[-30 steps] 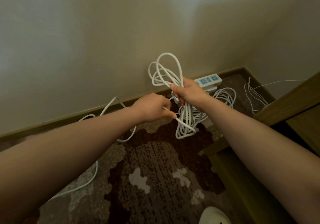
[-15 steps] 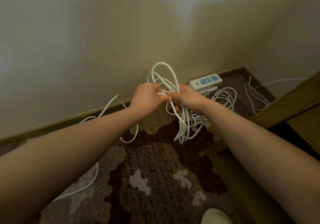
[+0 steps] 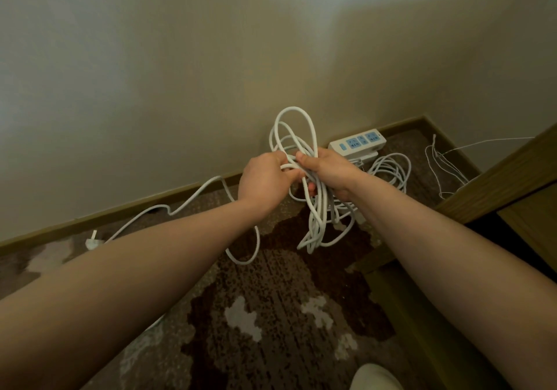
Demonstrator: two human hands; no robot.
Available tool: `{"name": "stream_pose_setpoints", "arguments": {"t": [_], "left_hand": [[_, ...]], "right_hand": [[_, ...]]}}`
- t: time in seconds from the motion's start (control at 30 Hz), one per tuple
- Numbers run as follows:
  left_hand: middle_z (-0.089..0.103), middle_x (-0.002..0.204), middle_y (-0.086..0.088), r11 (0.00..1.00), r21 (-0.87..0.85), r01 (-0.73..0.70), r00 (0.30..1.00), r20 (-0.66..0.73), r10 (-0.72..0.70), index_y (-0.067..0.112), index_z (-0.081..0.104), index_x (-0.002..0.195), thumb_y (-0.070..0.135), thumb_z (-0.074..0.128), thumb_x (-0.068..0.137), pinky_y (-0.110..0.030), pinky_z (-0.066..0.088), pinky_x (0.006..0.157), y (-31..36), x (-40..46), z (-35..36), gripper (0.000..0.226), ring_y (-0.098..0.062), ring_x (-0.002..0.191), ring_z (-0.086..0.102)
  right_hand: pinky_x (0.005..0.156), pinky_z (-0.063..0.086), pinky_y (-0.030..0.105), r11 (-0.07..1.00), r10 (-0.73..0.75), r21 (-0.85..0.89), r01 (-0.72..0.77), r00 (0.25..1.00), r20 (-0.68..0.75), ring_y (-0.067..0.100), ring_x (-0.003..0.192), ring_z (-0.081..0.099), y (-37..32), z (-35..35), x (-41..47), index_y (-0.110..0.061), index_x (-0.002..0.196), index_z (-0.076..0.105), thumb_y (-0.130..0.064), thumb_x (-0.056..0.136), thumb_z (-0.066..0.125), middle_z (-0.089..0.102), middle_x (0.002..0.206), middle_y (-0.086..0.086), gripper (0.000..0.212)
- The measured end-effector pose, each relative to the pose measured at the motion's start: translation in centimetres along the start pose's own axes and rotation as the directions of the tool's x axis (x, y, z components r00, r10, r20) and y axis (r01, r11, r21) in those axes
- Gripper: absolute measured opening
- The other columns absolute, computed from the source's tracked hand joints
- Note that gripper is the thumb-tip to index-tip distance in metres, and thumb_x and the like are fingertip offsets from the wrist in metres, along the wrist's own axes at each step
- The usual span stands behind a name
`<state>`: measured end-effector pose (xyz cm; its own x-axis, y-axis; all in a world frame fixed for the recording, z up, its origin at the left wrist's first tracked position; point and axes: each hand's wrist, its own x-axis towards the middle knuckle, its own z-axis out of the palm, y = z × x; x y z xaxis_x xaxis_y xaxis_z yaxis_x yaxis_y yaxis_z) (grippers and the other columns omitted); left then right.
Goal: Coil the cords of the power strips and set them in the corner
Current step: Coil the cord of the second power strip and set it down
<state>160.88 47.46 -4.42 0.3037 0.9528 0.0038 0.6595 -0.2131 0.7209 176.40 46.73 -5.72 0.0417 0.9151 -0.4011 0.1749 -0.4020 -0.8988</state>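
Note:
A bundle of white cord loops point(image 3: 315, 215) hangs in the air in front of me. My right hand point(image 3: 330, 172) grips the bundle at its middle, with loops standing above it and hanging below. My left hand point(image 3: 265, 178) pinches a strand of the same cord right beside the right hand. The loose tail point(image 3: 193, 196) runs left along the floor to a white plug point(image 3: 92, 242) near the baseboard. In the corner lies a white power strip point(image 3: 357, 142) with blue sockets, and its coiled cord point(image 3: 390, 169) lies next to it.
Thin white wires point(image 3: 443, 166) lie on the floor by the right wall. A wooden furniture edge point(image 3: 494, 184) stands at the right. The patterned brown carpet point(image 3: 271, 314) covers the floor. A light shoe tip point(image 3: 375, 377) shows at the bottom.
My left hand has come up from a lower point to meet the right hand at the bundle, bringing a strand with it. The plug has slid into view at the left.

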Motion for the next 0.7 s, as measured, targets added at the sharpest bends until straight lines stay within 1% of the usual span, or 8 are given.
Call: {"name": "stream_pose_setpoints", "arguments": {"t": [0.13,0.23,0.33,0.43,0.5,0.57,0.63,0.7], "left_hand": [[0.064,0.064,0.009,0.999,-0.036,-0.025,1.000,-0.009,0.025,0.023,0.070,0.078,0.033,0.067,0.081,-0.028,0.048,0.059,-0.2,0.3,0.2,0.010,-0.006,0.061,0.060],[0.063,0.063,0.010,0.999,-0.035,-0.038,0.999,-0.020,0.037,0.025,0.067,0.073,0.032,0.068,0.081,-0.024,0.044,0.056,-0.5,0.6,0.2,0.010,-0.003,0.060,0.059],[0.060,0.060,0.012,0.998,-0.006,-0.057,0.998,-0.028,0.057,0.032,0.061,0.067,0.036,0.068,0.080,-0.020,0.037,0.051,-0.9,0.9,0.1,0.016,0.000,0.057,0.056],[0.059,0.061,0.006,1.000,-0.003,-0.029,0.999,-0.021,0.029,0.024,0.054,0.065,0.038,0.070,0.080,-0.027,0.039,0.051,-1.7,1.6,-0.5,0.026,-0.009,0.059,0.055],[0.057,0.063,0.006,1.000,-0.005,-0.028,1.000,-0.006,0.027,0.021,0.052,0.073,0.035,0.073,0.077,-0.026,0.034,0.050,-2.0,2.2,-1.3,0.025,-0.009,0.059,0.053],[0.055,0.067,0.007,0.997,0.008,-0.078,0.997,0.027,0.077,0.023,0.049,0.086,0.028,0.074,0.076,-0.023,0.032,0.049,-2.1,2.7,-2.4,0.028,-0.007,0.061,0.053],[0.052,0.077,0.008,0.974,0.108,-0.197,0.980,0.060,0.191,0.025,0.044,0.099,0.023,0.072,0.078,-0.026,0.035,0.053,-2.4,3.0,-3.8,0.034,-0.016,0.071,0.057],[0.047,0.097,0.003,0.917,0.249,-0.313,0.950,0.083,0.302,0.028,0.043,0.117,0.029,0.073,0.078,-0.032,0.043,0.063,-2.8,3.2,-5.3,0.050,-0.025,0.082,0.058]], "right_hand": [[0.055,0.056,0.034,0.994,0.035,0.098,-0.040,0.998,0.051,0.025,0.066,0.066,0.2,0.0,0.3,-0.008,0.112,0.062,-0.033,0.101,0.054,0.067,0.075,0.011,0.028],[0.066,0.058,0.039,0.967,0.074,0.232,-0.102,0.989,0.129,0.022,0.062,0.066,0.2,0.1,0.4,-0.007,0.120,0.060,-0.033,0.100,0.055,0.066,0.070,0.008,0.033],[0.057,0.058,0.034,0.952,0.091,0.277,-0.127,0.986,0.138,0.017,0.051,0.059,0.2,0.2,0.3,-0.010,0.117,0.062,-0.036,0.100,0.055,0.059,0.061,0.003,0.032],[0.049,0.051,0.030,0.963,0.081,0.251,-0.101,0.993,0.088,0.012,0.044,0.048,0.2,0.4,0.3,-0.014,0.117,0.063,-0.044,0.100,0.052,0.049,0.055,-0.001,0.037],[0.045,0.043,0.027,0.982,0.047,0.181,-0.051,0.999,0.026,0.012,0.042,0.040,0.2,0.3,0.3,-0.014,0.112,0.064,-0.050,0.098,0.051,0.043,0.054,-0.003,0.041],[0.043,0.038,0.027,0.999,-0.013,0.050,0.014,1.000,-0.019,0.013,0.042,0.038,0.1,0.1,0.1,-0.014,0.098,0.064,-0.054,0.095,0.054,0.042,0.053,-0.003,0.041],[0.042,0.037,0.027,0.994,-0.074,-0.088,0.070,0.996,-0.040,0.014,0.041,0.039,0.2,-0.3,0.0,-0.014,0.087,0.063,-0.056,0.092,0.058,0.043,0.053,-0.002,0.042],[0.043,0.038,0.027,0.965,-0.126,-0.237,0.110,0.990,-0.056,0.013,0.042,0.044,0.4,-0.7,-0.2,-0.010,0.087,0.067,-0.057,0.090,0.061,0.050,0.056,0.000,0.047]]}}
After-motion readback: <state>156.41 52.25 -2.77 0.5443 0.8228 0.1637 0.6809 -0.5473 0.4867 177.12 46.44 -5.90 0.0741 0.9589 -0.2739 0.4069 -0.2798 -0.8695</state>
